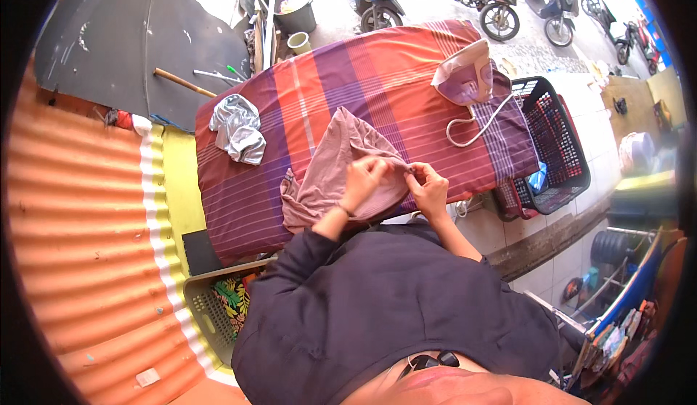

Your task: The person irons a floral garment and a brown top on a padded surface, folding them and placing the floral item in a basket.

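A mauve cloth garment (332,171) lies bunched before me on a table covered with a striped, plaid cloth (234,220). My right hand (430,187) pinches the garment's right edge between thumb and fingers. Just left of it, my left hand (364,180) is curled over the garment, slightly blurred; whether its fingers grip fabric is unclear. A dark band circles the left wrist. Beyond my right hand, at the table's far right, rests what looks like a clothes iron (465,75) with a pale cord (463,142) looping towards me. A crumpled silvery cloth (238,127) lies at the left.
A black plastic basket (580,152) stands against the table's right end. At lower left sits a green basket (204,310) holding patterned fabric, beside an orange corrugated wall (87,214). A wooden handle (185,82) juts out at the left. Several motorbikes (501,19) are parked beyond.
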{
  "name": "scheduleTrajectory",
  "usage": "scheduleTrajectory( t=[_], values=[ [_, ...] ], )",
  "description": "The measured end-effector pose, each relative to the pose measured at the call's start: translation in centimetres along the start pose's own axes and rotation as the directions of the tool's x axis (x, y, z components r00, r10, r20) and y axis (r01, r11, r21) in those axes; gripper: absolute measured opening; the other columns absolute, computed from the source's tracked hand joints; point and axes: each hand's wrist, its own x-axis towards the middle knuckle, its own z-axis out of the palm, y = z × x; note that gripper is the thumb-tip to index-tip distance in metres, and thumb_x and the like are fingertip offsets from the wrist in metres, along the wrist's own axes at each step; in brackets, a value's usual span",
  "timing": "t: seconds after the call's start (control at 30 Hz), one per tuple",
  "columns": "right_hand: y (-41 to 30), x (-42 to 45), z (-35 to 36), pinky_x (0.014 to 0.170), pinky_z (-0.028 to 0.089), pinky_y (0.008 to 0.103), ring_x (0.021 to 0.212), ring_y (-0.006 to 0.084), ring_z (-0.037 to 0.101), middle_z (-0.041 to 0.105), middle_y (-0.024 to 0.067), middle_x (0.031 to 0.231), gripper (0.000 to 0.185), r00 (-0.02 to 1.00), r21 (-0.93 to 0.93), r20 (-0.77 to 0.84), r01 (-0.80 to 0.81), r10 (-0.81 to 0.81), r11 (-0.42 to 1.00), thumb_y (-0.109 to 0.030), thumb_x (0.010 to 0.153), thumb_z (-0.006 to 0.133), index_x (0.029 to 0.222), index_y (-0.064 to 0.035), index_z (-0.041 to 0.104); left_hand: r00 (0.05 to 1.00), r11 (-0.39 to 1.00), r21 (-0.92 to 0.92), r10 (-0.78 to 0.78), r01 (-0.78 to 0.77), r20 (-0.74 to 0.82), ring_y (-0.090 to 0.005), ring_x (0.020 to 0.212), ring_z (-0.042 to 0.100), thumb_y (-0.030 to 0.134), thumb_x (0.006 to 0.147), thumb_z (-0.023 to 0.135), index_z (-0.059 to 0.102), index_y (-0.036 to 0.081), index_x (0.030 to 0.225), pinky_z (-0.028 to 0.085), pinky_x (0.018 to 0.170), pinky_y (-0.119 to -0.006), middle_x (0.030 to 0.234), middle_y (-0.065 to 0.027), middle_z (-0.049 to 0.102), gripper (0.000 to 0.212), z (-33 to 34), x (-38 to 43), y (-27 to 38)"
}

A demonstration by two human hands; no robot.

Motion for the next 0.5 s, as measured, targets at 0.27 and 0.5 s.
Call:
scheduleTrajectory(
  t=[0.27, 0.5],
  values=[
    [-0.2, -0.2, -4.5, 0.059, 0.042, 0.0191, 0.067, 0.0033, 0.051, 0.058, -0.0021, 0.074, 0.009, 0.985, 0.203, -0.165, 0.077, -0.043, 0.976, -0.007, 0.086, 0.061, 0.093, -0.0029, 0.058, 0.990, 0.341, 0.931, 0.089, -0.134, 0.110, -0.0200, 0.108, 0.046, 0.021, 0.071, 0.059, 0.056, 0.023, 0.111, 0.031, 0.089, -0.040, 0.113, 0.0030, 0.056, 0.040, -7.5, 8.9, -8.6],
    [-3.6, 1.7, -12.9, 0.064, 0.039, 0.0181, 0.072, 0.0046, 0.048, 0.053, -0.0014, 0.082, 0.010, 0.925, 0.108, -0.328, 0.240, -0.194, 0.965, -0.007, 0.089, 0.057, 0.097, -0.0035, 0.053, 0.955, 0.234, 0.948, 0.254, -0.214, 0.152, -0.0190, 0.103, 0.048, 0.023, 0.065, 0.066, 0.060, 0.020, 0.097, 0.031, 0.084, -0.043, 0.108, 0.0052, 0.058, 0.032, -10.4, 8.7, -3.1]
  ],
)
